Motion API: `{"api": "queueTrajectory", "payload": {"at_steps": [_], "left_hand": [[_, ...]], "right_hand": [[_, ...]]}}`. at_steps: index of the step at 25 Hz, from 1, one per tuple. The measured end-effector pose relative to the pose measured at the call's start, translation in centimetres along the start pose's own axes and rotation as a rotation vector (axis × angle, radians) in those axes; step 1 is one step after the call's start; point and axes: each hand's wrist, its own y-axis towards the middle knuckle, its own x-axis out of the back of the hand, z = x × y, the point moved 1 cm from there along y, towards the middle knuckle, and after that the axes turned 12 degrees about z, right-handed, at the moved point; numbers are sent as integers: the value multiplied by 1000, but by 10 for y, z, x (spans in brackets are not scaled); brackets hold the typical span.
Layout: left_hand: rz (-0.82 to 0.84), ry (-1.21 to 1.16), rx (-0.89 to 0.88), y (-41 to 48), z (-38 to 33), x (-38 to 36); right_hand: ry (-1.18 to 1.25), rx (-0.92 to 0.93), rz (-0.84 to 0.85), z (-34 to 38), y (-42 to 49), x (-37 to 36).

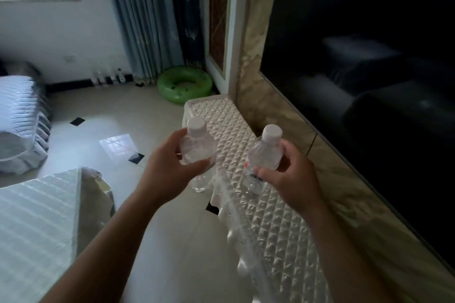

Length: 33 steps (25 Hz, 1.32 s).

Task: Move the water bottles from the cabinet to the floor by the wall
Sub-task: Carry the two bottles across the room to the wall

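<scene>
My left hand [170,167] grips a clear water bottle [197,147] with a white cap, held upright just off the cabinet's left edge. My right hand [288,174] grips a second clear bottle [264,152], also white-capped, above the cabinet top. The cabinet [266,216] is low and white with a quilted diamond-pattern top, running along the right wall. Several small bottles [108,77] stand in a row on the floor against the far wall, under the window.
A green inflatable ring [184,88] lies on the floor by the curtain [147,19]. A large dark TV screen [369,81] fills the right wall. Quilted sofas sit at left [22,118] and lower left [37,229]. Pale tiled floor [110,135] stretches between them.
</scene>
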Motion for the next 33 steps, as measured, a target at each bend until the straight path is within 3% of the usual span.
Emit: {"api": "queueTrajectory", "payload": {"at_steps": [14,33], "left_hand": [[-184,-27,73,72,90,135],[-402,-5,122,272,148,224]], "right_hand": [[21,96,201,43,177,-123],[38,187,416,73,467,-176]]}}
